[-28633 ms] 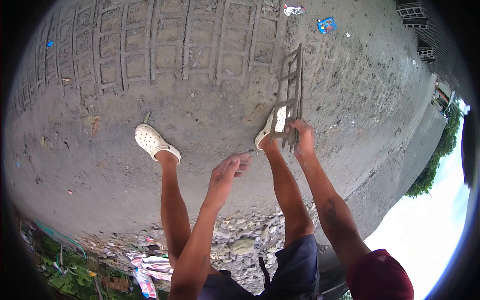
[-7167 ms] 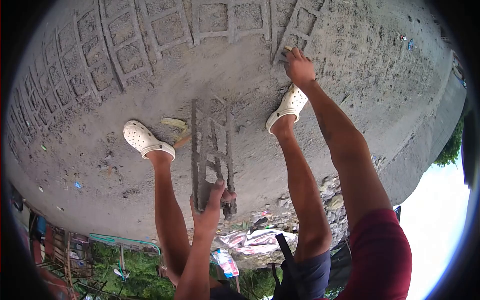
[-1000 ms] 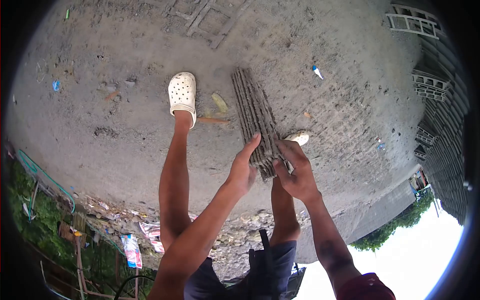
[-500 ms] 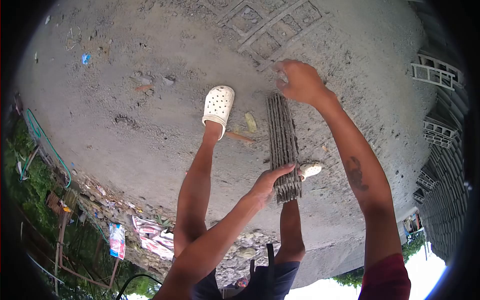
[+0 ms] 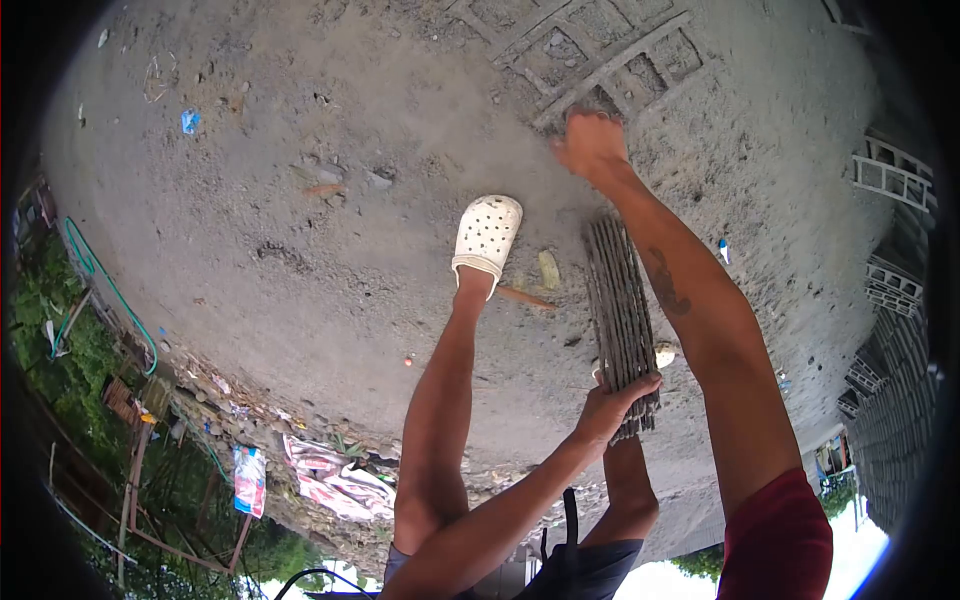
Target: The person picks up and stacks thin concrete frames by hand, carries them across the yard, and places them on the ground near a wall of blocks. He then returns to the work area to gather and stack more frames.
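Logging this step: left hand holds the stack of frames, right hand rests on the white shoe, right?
No. The left hand holds the stack of frames, but the right hand is at the frame lying on the ground, not the white shoe, as the head view shows.

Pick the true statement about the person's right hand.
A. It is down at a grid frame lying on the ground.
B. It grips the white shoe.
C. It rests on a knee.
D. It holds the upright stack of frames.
A: the right hand is at the edge of the grid frame lying flat on the ground, while the left hand holds the stack of frames.
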Available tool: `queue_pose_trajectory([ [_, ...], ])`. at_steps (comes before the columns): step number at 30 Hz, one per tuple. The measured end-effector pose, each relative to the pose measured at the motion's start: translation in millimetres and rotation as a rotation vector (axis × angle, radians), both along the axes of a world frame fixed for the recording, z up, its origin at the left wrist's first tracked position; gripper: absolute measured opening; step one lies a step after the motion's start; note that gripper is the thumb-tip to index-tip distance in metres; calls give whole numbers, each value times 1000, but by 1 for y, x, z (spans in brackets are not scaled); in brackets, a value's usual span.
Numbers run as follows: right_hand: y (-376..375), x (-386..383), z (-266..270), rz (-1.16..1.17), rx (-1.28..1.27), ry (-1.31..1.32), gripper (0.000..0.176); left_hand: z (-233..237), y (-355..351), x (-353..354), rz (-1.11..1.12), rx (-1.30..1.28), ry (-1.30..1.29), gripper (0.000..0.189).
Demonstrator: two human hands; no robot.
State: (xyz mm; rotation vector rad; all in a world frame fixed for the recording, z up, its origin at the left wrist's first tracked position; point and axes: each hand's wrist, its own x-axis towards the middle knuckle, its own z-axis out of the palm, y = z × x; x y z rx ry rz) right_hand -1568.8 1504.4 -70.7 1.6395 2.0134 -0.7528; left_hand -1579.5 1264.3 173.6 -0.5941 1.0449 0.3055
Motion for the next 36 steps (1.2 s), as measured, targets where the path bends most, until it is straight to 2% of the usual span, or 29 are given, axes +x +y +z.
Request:
queue_pose_trajectory([
  [5,39,-50,2,-183,125,170,43,2,9,-3,-26,-20,27,39],
  [9,40,-77,-33,-294,192,47,43,1,-4,0,-51,-35,68,45],
  [11,35,-76,-34,-381,174,19,41,2,-12,3,-19,-9,77,49],
  [14,36,-58,-29,-259,95,-53,42,5,-7,2,-28,-32,77,48],
  [16,20,-36,-16,-178,131,-21,43,4,1,3,-24,-48,69,46],
  [17,8,-25,-3,-137,145,-5,43,3,4,3,-8,-45,66,45],
  [20,-11,33,59,-216,-146,210,47,-1,4,5,29,-31,29,41],
  [26,-43,186,199,-86,186,539,33,13,21,16,-2,45,-10,42],
  [29,-73,221,274,-460,28,670,25,23,20,23,-62,115,0,41],
  [32,-121,234,331,-622,-41,620,23,35,5,30,-121,135,26,37],
  [34,-175,232,335,-797,20,711,22,39,-5,36,-94,117,44,31],
  [36,-220,226,332,-818,31,707,25,35,-15,38,-132,123,63,31],
])
